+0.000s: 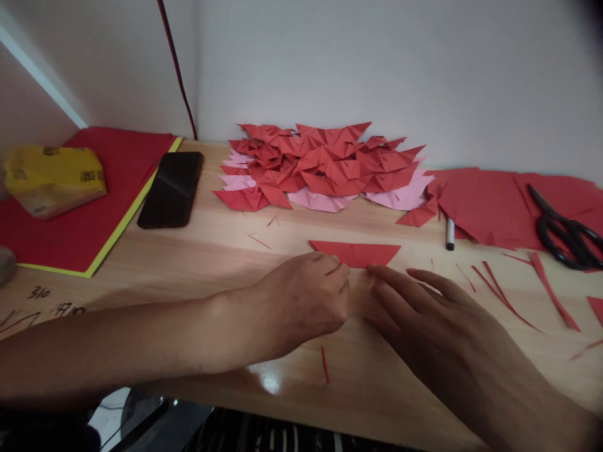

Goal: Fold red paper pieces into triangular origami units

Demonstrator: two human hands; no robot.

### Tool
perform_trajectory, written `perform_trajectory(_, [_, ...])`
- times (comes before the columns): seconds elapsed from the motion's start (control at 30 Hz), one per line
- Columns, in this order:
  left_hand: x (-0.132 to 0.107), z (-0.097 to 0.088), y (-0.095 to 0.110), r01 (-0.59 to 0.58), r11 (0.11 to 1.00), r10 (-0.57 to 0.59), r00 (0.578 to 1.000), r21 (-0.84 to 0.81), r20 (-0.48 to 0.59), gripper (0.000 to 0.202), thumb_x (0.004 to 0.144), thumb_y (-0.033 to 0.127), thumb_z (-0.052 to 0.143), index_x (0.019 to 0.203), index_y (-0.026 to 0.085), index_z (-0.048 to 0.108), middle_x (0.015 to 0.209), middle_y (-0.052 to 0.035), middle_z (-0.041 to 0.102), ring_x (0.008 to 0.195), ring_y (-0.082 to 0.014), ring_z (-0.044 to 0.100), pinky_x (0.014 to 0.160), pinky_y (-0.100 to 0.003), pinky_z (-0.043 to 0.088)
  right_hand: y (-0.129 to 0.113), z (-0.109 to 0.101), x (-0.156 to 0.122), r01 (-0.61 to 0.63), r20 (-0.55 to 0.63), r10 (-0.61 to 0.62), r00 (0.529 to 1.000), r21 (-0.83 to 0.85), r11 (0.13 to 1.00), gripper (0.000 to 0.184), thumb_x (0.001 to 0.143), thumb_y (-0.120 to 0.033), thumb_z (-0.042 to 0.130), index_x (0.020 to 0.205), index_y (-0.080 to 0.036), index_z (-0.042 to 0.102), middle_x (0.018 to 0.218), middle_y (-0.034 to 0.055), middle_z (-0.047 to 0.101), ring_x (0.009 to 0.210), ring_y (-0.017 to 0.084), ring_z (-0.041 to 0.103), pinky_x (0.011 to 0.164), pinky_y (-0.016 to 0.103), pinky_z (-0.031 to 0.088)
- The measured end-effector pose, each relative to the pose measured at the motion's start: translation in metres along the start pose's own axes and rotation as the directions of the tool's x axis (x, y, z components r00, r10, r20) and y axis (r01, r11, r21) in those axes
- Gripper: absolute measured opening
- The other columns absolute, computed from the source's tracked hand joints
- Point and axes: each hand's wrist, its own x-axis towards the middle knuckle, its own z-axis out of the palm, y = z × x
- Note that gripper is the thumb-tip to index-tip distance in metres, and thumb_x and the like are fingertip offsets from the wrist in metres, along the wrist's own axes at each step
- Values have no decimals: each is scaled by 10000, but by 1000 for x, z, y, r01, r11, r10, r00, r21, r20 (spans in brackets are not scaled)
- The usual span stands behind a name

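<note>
Paper (365, 253), red and folded, meets your curled left hand (311, 301), grasp indeterminable; your right hand (433, 320) extends unclenched fingers to its lower edge.

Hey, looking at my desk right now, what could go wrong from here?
The folded paper at your left hand might shift and crease crookedly if the hold slips. The pile of folded pieces overlaps loosely against the wall, so a bump could send some sliding. The scissors lie over red sheets; picking them up carelessly may drag or nick one.
</note>
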Motion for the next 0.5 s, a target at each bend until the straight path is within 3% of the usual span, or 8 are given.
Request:
perform_trajectory(0.17, [0, -1, 1, -3, 1000, 2, 1000, 5, 15, 111, 800, 31, 584, 868, 63, 666, 955, -155, 719, 936, -227, 669, 777, -333, 556, -6, 1, -1, -54, 48, 55, 997, -23, 998, 371, 1011, -184, 259, 1053, -176, 627, 1290, 101, 628, 1182, 237, 583, 848, 408, 462])
perform_trajectory(0.33, [1, -2, 1, 0, 1000, 0, 1000, 3, 32, 122, 808, 28, 574, 891, 56, 659, 948, -155, 716, 938, -222, 666, 791, -335, 554, -10, 0, -2, -78, 68, 82, 994, -63, 995, 386, 1016, -198, 240, 1083, -178, 619, 1298, 103, 627, 1152, 256, 606, 810, 426, 464])
perform_trajectory(0.5, [0, -1, 1, 0, 1000, 0, 1000, 17, 15, 164, 817, 28, 567, 951, 62, 655, 981, -155, 711, 952, -212, 661, 842, -341, 539, -8, 0, -3, -38, 62, 43, 997, -86, 996, 372, 971, -106, 272, 1045, -173, 630, 1228, 113, 655, 1153, 250, 597, 847, 415, 463])
